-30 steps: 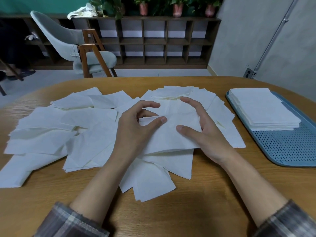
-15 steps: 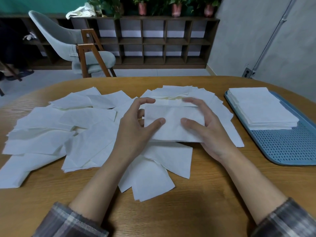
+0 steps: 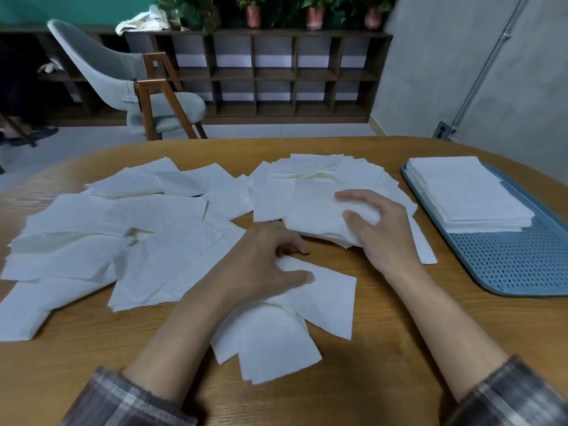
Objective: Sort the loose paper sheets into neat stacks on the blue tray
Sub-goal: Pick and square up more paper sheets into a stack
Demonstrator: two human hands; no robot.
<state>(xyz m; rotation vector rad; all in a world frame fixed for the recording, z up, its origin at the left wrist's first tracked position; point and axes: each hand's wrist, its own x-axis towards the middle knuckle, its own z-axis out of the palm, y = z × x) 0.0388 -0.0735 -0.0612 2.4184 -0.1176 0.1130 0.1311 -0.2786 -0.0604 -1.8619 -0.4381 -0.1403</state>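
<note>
Two hands sorting white paper sheets on a wooden tabletop (image 3: 384,348).

The right hand (image 3: 387,235) grips a small bundle of sheets (image 3: 316,216) in the middle of the tabletop, thumb on top and fingers curled over its far right corner. The left hand (image 3: 261,265) rests on a single sheet (image 3: 332,296) towards the near edge, with the thumb flat on it; whether it pinches is unclear. Loose sheets (image 3: 123,229) cover the left side. A blue tray (image 3: 522,265) at the right edge carries a neat stack (image 3: 467,192) at its far end.
</note>
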